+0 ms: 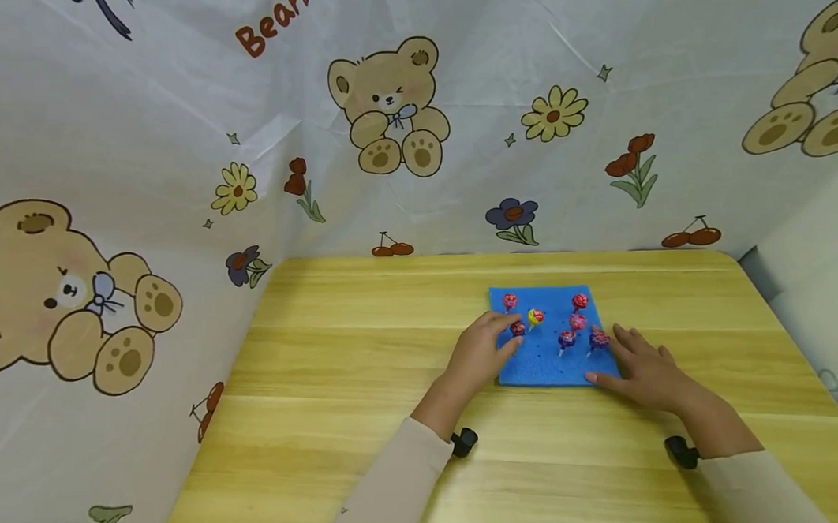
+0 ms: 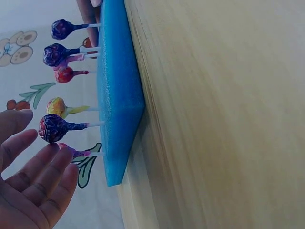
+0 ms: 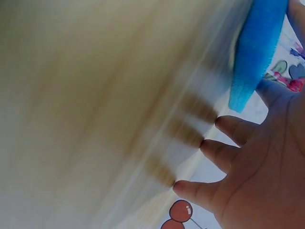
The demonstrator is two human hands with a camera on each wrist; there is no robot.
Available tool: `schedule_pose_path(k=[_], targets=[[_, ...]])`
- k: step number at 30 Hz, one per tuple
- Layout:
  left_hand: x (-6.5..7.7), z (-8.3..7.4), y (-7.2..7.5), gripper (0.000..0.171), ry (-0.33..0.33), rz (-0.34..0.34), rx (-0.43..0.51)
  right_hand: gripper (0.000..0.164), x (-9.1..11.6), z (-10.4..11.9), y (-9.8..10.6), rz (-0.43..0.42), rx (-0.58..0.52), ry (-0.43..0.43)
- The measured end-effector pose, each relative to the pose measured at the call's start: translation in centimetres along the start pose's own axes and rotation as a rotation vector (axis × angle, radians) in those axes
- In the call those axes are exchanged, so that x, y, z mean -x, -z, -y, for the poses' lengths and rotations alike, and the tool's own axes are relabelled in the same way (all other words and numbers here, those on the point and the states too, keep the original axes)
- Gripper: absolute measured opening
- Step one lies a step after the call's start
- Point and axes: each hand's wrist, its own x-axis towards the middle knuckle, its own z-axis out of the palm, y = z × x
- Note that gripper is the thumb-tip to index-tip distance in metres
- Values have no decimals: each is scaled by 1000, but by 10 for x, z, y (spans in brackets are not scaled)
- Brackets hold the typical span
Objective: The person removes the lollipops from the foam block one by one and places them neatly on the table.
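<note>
Left hand (image 1: 479,351) loosely around a dark-wrapped lollipop (image 1: 518,328)

From my remote post I see the blue foam block (image 1: 538,371) lying on the wooden table (image 1: 325,361), right of centre in the head frame. Seven lollipops stand in it on their sticks. In the left part of the block, the dark-wrapped one has a pink-red lollipop (image 1: 509,300) above it in the frame and a yellow lollipop (image 1: 536,317) to its upper right. Toward the block's right side I count a red lollipop (image 1: 580,301), a pink lollipop (image 1: 578,322) and two purple lollipops (image 1: 567,338) (image 1: 598,337).

My left wrist view shows the fingers and thumb parted, near the dark ball and not closed upon it; whether a fingertip touches it, I cannot tell. The right hand (image 1: 645,372) has its fingers spread and grips nothing: the thumb is at the block's lower right corner, and three fingertips meet the table. Behind, a white cloth (image 1: 466,77) printed with bears fills the upper frame.
</note>
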Motion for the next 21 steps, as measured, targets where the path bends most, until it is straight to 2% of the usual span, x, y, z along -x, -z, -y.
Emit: schedule_pose_path(k=[11, 21], targets=[[-2, 1, -5, 40, 27, 0, -7, 93, 0, -1, -3, 3, 60, 30], [-7, 2, -7, 35, 27, -27, 18, 93, 0, 2, -4, 3, 37, 45]])
